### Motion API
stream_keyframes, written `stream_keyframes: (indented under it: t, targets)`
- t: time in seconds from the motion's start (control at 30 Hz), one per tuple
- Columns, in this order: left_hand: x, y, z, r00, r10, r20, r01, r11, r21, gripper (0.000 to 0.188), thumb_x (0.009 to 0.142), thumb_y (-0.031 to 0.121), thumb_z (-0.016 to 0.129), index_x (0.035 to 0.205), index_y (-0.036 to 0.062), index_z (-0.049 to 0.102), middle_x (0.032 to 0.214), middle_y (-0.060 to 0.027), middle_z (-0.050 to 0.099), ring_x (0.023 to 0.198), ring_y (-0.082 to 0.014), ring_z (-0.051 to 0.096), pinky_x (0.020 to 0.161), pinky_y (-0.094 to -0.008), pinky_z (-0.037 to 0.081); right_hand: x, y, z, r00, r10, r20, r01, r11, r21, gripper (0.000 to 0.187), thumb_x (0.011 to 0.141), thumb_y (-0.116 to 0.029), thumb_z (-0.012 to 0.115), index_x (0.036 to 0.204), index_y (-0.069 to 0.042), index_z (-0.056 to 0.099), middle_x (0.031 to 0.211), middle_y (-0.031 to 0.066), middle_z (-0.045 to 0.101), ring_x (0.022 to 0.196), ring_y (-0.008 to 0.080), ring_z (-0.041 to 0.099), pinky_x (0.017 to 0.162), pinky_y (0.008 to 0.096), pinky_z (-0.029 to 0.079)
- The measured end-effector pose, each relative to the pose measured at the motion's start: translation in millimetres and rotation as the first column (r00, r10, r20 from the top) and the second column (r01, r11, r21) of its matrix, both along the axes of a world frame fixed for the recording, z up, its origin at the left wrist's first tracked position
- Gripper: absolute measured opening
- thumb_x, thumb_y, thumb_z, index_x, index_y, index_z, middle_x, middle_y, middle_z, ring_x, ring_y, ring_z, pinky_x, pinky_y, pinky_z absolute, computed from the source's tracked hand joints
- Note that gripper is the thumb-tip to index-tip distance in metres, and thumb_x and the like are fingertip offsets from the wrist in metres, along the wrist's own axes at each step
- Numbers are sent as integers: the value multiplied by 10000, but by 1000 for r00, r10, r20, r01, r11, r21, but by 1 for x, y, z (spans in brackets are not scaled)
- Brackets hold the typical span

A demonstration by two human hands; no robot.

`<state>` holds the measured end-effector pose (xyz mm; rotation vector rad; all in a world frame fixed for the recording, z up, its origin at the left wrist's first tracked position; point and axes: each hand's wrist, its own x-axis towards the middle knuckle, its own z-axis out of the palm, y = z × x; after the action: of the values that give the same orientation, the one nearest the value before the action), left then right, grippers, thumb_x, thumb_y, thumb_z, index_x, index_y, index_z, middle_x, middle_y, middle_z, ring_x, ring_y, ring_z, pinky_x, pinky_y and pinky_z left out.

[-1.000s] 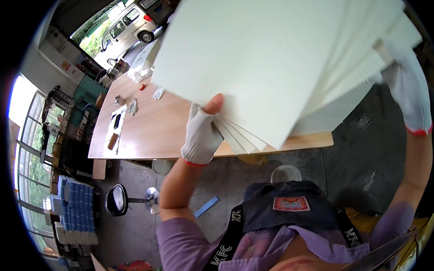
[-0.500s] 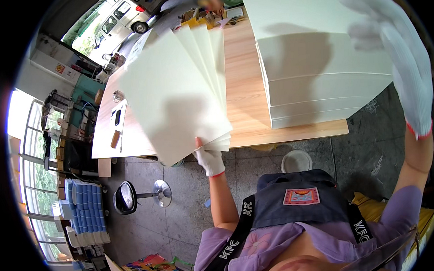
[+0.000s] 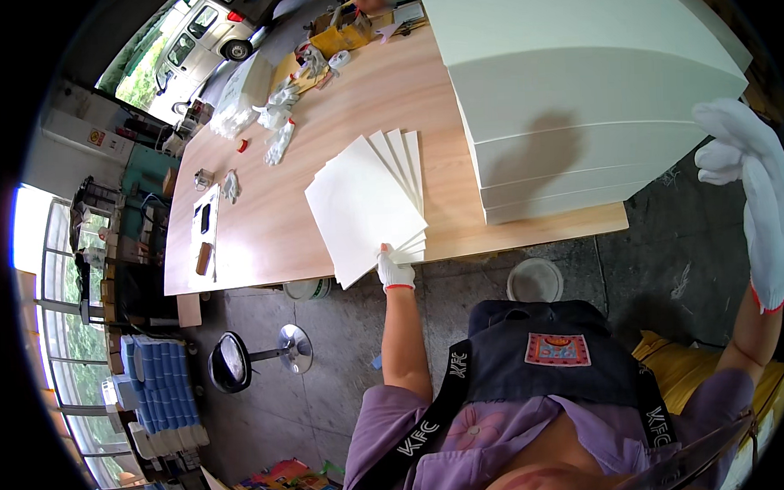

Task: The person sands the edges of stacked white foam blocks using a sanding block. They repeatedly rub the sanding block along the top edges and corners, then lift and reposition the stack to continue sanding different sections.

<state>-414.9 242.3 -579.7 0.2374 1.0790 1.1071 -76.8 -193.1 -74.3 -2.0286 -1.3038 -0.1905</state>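
Pinching fanned white sheets by their near corner at the tabletop edge, left hand; right hand, fingers loosely curled, near tall white stack.

And it's a workshop we're in, one dealing in paper or board: a broad wood-topped worktable takes centre stage, a tall stack of white sheets towering on its right, white work gloves strewn toward the far left, a yellow box crammed with bits at the far end. Down below, bare grey floor, marked and scuffed, with a swivel stool and a round white tub. Left side, big windows, brown boxes and piled blue bundles alongside! And beyond, a wide daylit opening with a pale van right there.
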Motion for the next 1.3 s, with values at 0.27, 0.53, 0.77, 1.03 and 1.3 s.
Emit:
stream_keyframes:
  t: [0.27, 0.53, 0.77, 1.03, 1.3]
  targets:
    - [-58, -34, 97, 795, -490, 358, 374, 860, 347, 483, 1068, 415, 532, 1414, 80, 574, 1346, -114, 645, 1160, -262, 630, 1102, -468, 467, 4, -18, -8, 923, 36, -382, 27, 987, 159, 345, 1082, -209, 489, 1296, -17, 679, 1180, 58, 729, 883, 78, 653, 786, 240, 541]
    - [109, -127, 462, 937, 131, -323, 348, -418, 839, 395, 1038, 141, 566, 1393, -31, 550, 1495, -217, 556, 1401, -360, 528, 1198, -514, 370, 81, -64, 3, 901, -16, -433, 211, 889, 407, 325, 1093, -341, 537, 1120, -79, 728, 804, -44, 630, 594, 17, 431, 521, 200, 315]
    - [332, -204, 608, 622, 551, -556, 727, -670, 150, 341, 968, 288, 667, 1282, 161, 701, 1259, -102, 727, 1173, -322, 674, 1008, -420, 523, 147, -77, 12, 845, -147, -514, 364, 862, 353, 433, 1037, -457, 613, 1142, -45, 690, 884, 40, 657, 691, 80, 523, 601, 255, 426]
    - [438, -211, 587, 129, 441, -888, 710, -666, -228, 452, 926, 458, 708, 1236, 128, 706, 919, -70, 712, 936, -209, 666, 880, -354, 503, 166, -52, 20, 895, -442, 62, 445, 878, -174, 832, 979, -786, 361, 983, -48, 746, 940, 172, 756, 928, 361, 730, 854, 441, 539]
    - [428, -231, 577, 140, 327, -935, 741, -661, -120, 403, 965, 408, 702, 1228, 105, 669, 973, -55, 657, 1009, -172, 599, 933, -321, 465, 188, -39, 33, 814, -304, 495, 383, 922, -64, 640, 1014, -655, 450, 951, -78, 719, 785, 146, 709, 742, 354, 702, 661, 484, 529]
